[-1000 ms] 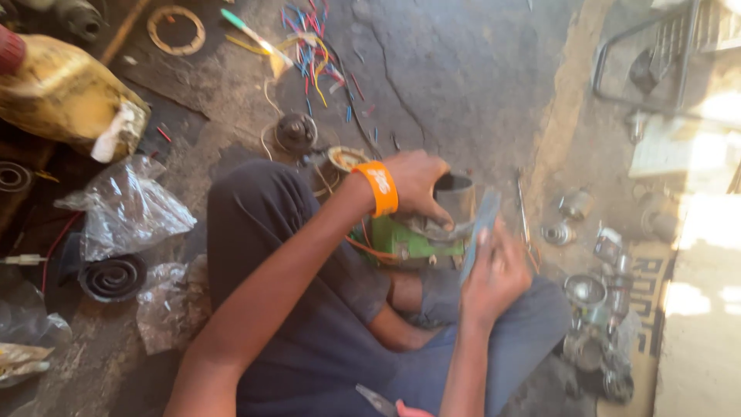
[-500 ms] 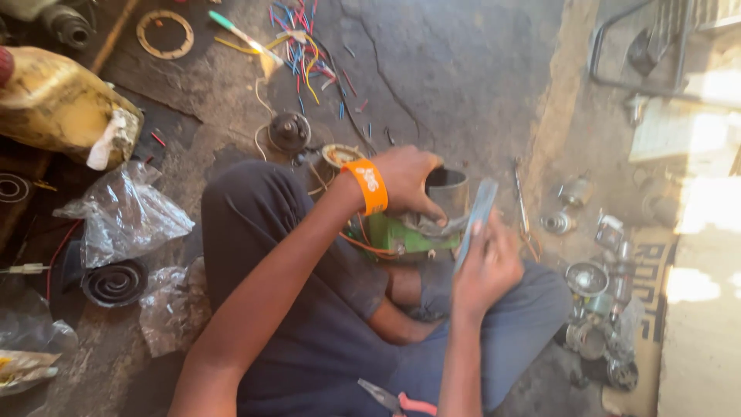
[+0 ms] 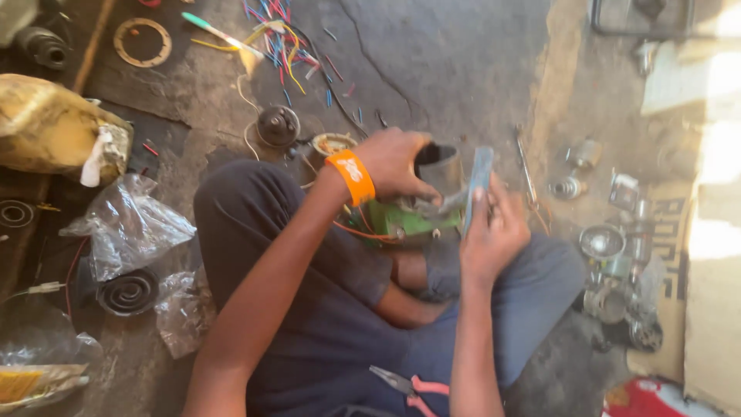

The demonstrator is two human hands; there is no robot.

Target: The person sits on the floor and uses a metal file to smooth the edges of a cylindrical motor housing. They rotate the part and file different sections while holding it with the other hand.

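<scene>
**Both hands on the green motor in your lap**

The green motor body (image 3: 401,220) sits between your knees, low in your lap, with a grey metal cylinder (image 3: 441,166) standing open-mouthed at its top end; your left hand (image 3: 397,164), the one with the orange wristband (image 3: 351,177), is clenched over the top of the motor where cylinder and green casing meet; your right hand (image 3: 494,232) has its grip closed on a thin flat blue-grey strip (image 3: 477,185), held upright just beside the cylinder; whether the strip's lower end touches the motor is hard to tell, as the picture is blurred there; orange wire (image 3: 363,232) loops out from under the green casing.

Lower on your dark trousers lie pliers (image 3: 409,384) with pink handles, well apart from both hands; on the concrete floor (image 3: 448,62) ahead of your knees are a round black part (image 3: 276,126) and a small wound coil (image 3: 332,144), and beyond them a scatter of coloured wire offcuts (image 3: 282,38); to your left lie crumpled clear plastic bags (image 3: 127,228), a black ribbed disc (image 3: 127,292) and a yellowish sack (image 3: 54,131); to your right, a cluster of metal motor parts (image 3: 617,270) near the sunlit edge.
</scene>
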